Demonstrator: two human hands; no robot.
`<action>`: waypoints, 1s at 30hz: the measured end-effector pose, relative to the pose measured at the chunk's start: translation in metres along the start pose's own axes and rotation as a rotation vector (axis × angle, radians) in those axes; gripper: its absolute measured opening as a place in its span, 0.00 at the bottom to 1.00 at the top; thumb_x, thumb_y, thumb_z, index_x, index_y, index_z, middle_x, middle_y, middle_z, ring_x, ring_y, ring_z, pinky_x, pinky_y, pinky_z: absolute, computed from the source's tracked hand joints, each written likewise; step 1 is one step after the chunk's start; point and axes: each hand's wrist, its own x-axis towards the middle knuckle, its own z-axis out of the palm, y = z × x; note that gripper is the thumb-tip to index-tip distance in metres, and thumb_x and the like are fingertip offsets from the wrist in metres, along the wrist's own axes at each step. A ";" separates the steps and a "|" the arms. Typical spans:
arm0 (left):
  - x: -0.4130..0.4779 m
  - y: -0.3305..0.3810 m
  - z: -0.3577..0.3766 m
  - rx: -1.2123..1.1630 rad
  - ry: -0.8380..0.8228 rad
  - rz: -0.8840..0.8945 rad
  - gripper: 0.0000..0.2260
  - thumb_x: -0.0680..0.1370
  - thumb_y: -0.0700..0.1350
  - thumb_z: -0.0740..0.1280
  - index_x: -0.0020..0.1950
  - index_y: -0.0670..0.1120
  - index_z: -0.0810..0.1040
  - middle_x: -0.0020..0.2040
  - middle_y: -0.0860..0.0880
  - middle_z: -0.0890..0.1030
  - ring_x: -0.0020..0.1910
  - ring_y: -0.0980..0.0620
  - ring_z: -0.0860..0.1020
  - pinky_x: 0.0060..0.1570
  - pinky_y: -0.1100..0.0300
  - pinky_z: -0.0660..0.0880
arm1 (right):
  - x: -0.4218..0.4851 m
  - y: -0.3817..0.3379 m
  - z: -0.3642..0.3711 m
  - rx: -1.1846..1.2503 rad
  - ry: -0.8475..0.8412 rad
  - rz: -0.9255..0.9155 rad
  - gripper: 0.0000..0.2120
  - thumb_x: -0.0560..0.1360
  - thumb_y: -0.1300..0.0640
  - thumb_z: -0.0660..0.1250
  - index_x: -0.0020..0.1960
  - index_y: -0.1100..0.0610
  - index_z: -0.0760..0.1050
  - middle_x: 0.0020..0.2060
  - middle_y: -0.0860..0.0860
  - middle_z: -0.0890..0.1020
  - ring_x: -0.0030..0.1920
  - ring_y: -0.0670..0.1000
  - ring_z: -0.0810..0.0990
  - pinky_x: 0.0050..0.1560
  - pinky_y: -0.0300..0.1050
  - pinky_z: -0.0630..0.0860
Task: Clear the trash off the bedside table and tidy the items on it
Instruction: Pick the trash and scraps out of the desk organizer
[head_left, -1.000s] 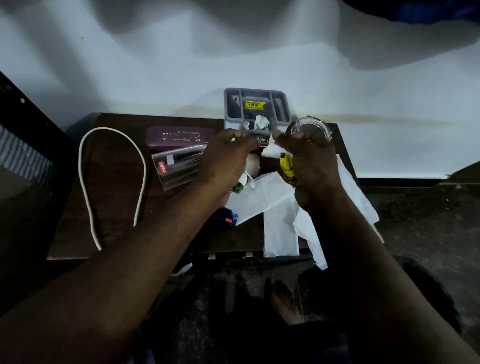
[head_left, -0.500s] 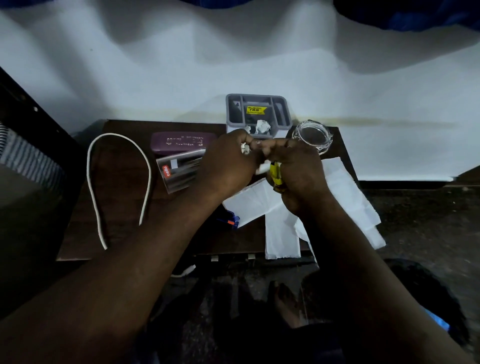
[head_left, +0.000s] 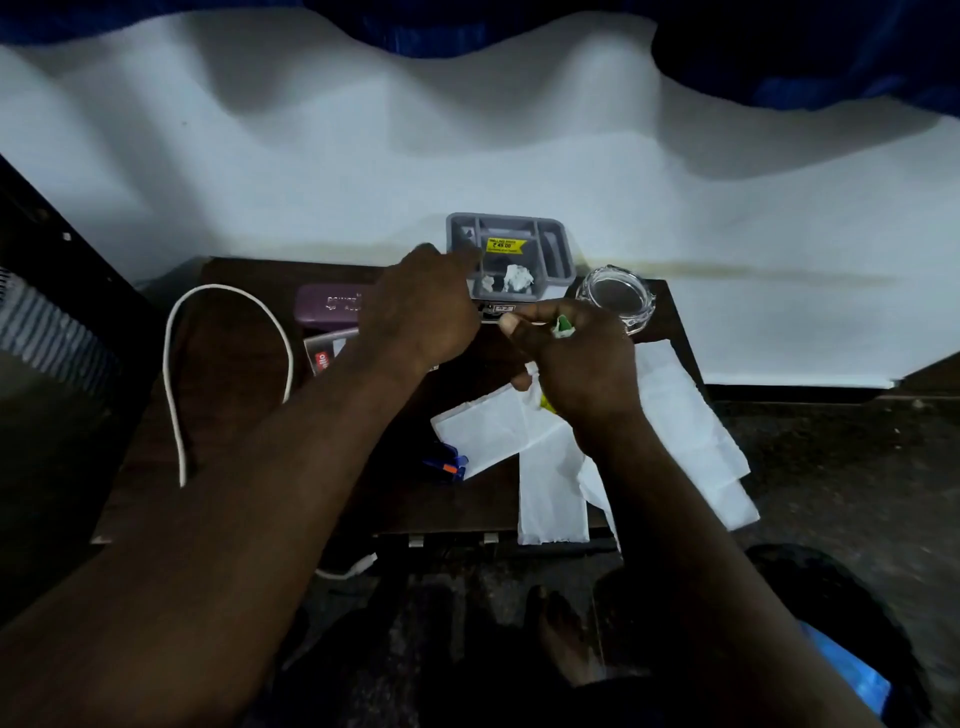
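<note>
"So, where is the left hand (head_left: 421, 312)?"

"Stretched over the back of the bedside table (head_left: 234, 364), fingertips at the left compartment of the grey organiser tray (head_left: 558, 254). Only its back shows, so I cannot tell whether it holds anything."

"And the right hand (head_left: 576, 369)?"

"Curled round trash. A green wrapper (head_left: 562, 326) pokes out between thumb and forefinger, and a bit of yellow shows under the palm."

"What lies in the tray?"

"Crumpled white paper scraps (head_left: 518, 276) in the front middle compartment, with a yellow price sticker (head_left: 504, 245) behind them."

"The rest?"

"A glass ashtray (head_left: 618, 301) stands just right of the tray. White tissue sheets (head_left: 675, 415) spread under the right wrist and hang over the front edge. A maroon case (head_left: 324, 306) and a clear Cello pen box (head_left: 324, 356) sit partly under the left hand. A white cable (head_left: 228, 287) loops at the left."
</note>
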 end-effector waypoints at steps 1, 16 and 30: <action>0.000 0.001 0.001 0.044 0.011 0.013 0.27 0.78 0.43 0.65 0.78 0.54 0.70 0.61 0.40 0.78 0.61 0.36 0.78 0.58 0.44 0.78 | 0.000 -0.001 0.000 -0.023 0.002 -0.005 0.07 0.76 0.55 0.77 0.50 0.58 0.85 0.35 0.54 0.86 0.24 0.48 0.81 0.27 0.44 0.78; -0.002 -0.009 0.016 0.175 0.303 0.103 0.09 0.76 0.43 0.70 0.55 0.50 0.86 0.47 0.45 0.87 0.47 0.40 0.83 0.45 0.52 0.75 | 0.004 0.008 0.006 -0.394 0.067 -0.120 0.11 0.74 0.52 0.73 0.56 0.46 0.85 0.49 0.47 0.88 0.49 0.52 0.88 0.56 0.48 0.83; -0.027 0.001 -0.006 0.135 0.477 0.388 0.07 0.71 0.41 0.74 0.48 0.45 0.86 0.45 0.46 0.87 0.35 0.40 0.83 0.34 0.61 0.68 | -0.003 -0.010 0.011 -0.879 0.056 -0.217 0.20 0.78 0.54 0.68 0.69 0.49 0.77 0.82 0.48 0.62 0.61 0.62 0.83 0.55 0.52 0.81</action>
